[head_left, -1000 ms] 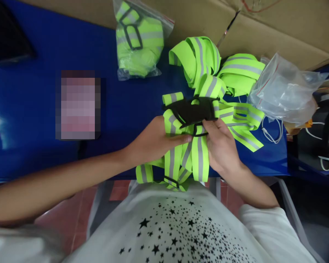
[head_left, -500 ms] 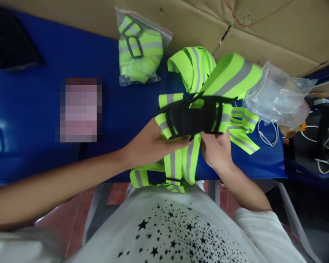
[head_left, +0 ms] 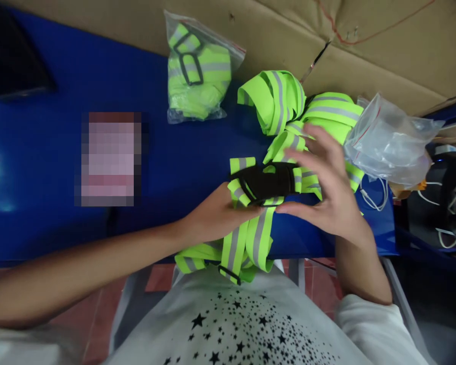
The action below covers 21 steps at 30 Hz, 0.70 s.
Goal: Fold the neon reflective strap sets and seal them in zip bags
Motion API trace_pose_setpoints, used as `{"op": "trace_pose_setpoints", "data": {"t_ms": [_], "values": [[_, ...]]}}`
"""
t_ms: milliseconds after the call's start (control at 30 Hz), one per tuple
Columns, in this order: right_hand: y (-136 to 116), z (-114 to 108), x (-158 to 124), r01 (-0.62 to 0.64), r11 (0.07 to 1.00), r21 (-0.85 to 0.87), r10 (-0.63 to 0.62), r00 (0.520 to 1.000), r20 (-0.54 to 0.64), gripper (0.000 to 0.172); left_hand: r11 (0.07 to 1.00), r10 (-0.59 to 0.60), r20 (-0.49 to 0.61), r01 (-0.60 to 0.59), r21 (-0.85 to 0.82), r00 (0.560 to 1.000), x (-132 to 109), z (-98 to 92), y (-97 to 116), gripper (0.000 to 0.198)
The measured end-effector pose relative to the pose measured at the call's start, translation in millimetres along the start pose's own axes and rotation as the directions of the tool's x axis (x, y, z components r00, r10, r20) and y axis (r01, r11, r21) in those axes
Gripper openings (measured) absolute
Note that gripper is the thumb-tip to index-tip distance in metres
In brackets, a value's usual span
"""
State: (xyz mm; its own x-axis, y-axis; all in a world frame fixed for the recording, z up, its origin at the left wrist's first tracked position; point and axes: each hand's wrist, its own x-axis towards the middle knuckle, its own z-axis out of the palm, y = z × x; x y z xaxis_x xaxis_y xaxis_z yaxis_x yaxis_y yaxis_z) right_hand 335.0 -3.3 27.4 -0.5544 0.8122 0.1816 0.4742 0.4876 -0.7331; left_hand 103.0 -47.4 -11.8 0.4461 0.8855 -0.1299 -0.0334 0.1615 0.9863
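Observation:
A black plastic buckle (head_left: pixel 269 181) joins neon-yellow reflective straps (head_left: pixel 264 230) with a grey stripe. My left hand (head_left: pixel 216 215) is closed on the buckle's left end and lower edge, its fingers partly hidden beneath. To the right of the buckle my right hand (head_left: pixel 332 192) is open, thumb and fingers spread around that end; whether it touches cannot be made out. Below, strap ends hang over the table's front edge, one carrying a black slider (head_left: pixel 229 275). More folded reflective strap (head_left: pixel 281 99) lies behind the hands.
A zip bag with a folded reflective strap (head_left: pixel 199 76) lies at the back of the blue table (head_left: pixel 167 167). Clear plastic bags (head_left: pixel 389 142) and a white cable (head_left: pixel 376 197) are at the right. A blurred-out object (head_left: pixel 110 159) stands at left, near a dark object (head_left: pixel 13 56).
My right hand has let go of the buckle, moved right and spread its fingers. The wide strap that stood up behind the buckle has dropped. My left hand and the buckle are slightly lower.

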Motion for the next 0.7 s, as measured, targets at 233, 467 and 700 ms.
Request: {"op": "trace_pose_setpoints", "data": {"t_ms": [233,467,700], "values": [[4.5,24.4,1.9,0.332,0.872,-0.36,-0.395,0.911,-0.118,0.053,0.996,-0.092,0.008,0.092,-0.003,0.996,-3.9,-2.8,-5.5,0.054],[13.3,32.8,-15.0,0.275,0.811,-0.517,-0.415,0.893,-0.176,0.067,0.977,-0.131,0.101,0.146,-0.156,0.986,-12.4,7.4,-9.6,0.04],[22.4,24.3,6.3,0.174,0.985,-0.005,-0.174,0.984,-0.047,0.072,0.997,-0.069,0.125,0.065,0.029,0.99,-18.8,9.4,-8.0,0.023]]}}
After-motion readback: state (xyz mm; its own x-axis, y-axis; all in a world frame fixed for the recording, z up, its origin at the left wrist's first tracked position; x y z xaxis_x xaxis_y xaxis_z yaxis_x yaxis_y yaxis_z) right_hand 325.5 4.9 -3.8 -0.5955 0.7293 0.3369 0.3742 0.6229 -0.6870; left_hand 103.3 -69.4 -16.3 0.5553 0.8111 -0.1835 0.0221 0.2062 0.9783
